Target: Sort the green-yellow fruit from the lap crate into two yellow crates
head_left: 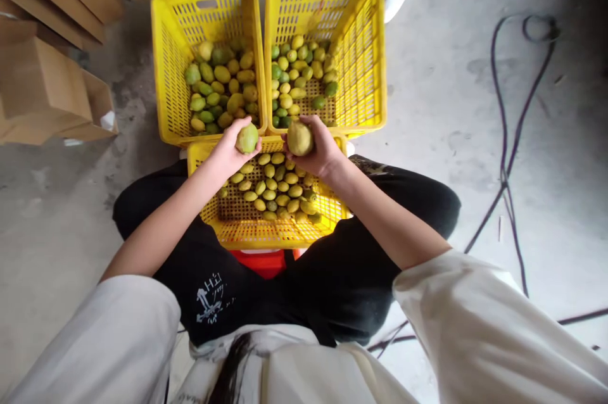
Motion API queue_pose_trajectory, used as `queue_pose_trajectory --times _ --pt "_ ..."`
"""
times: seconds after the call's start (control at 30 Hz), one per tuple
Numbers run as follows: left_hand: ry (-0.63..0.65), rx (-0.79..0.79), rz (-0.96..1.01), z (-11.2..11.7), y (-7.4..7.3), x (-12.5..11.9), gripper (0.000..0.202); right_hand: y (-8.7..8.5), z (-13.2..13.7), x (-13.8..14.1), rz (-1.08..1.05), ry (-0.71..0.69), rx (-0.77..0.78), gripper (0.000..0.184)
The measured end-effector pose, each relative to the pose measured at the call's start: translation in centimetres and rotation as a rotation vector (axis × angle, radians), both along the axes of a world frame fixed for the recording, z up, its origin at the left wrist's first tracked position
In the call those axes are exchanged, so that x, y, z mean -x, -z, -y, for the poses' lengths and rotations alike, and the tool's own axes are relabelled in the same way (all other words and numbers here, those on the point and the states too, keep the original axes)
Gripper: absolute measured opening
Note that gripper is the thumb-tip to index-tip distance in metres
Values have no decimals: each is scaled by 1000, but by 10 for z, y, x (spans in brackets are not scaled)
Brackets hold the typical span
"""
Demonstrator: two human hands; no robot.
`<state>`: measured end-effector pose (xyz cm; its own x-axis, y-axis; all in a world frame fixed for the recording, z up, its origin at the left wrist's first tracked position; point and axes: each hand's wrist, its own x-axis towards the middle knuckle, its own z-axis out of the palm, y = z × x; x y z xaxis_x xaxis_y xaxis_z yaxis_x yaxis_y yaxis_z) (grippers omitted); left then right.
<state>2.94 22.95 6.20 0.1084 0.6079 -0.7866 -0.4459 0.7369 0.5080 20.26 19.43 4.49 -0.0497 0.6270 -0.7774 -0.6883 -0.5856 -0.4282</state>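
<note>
My left hand (230,149) is closed around a green-yellow lemon (247,138). In my right hand (323,149) sits a slightly larger, yellower lemon (300,138), with the fingers wrapped round it. Both hands are side by side over the far edge of the near yellow crate (266,243), which stands between my knees. Many small yellow-green lemons (270,184) lie on its slatted bottom. Beyond my hands stand two more yellow crates, a left one (164,68) with green and yellow lemons (221,74) and a right one (375,62) with similar lemons (298,73).
Open cardboard boxes (47,87) are stacked at the left. A dark cable (504,182) loops over the concrete floor (441,100) at the right. Something red (263,263) shows under the near crate. A person's shoe (393,4) is behind the right crate.
</note>
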Motion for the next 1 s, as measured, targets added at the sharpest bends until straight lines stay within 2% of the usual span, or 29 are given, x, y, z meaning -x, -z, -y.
queue_pose_trajectory --times 0.2,0.33,0.47,0.73,0.87,1.0 --pt "25 80 50 -2 5 4 16 -15 -2 -2 -40 -3 -35 25" --pt "87 103 78 -1 9 7 28 -17 -1 0 1 -13 -81 15" --pt "126 97 69 2 15 7 31 -13 0 2 47 -49 -74 13" --pt "97 38 -12 8 13 5 15 15 -1 -1 57 -100 -65 22" --pt "63 127 -37 8 13 4 15 11 -1 3 29 -80 -39 20" --pt "62 227 -49 9 16 4 25 1 -2 9 37 -41 3 13"
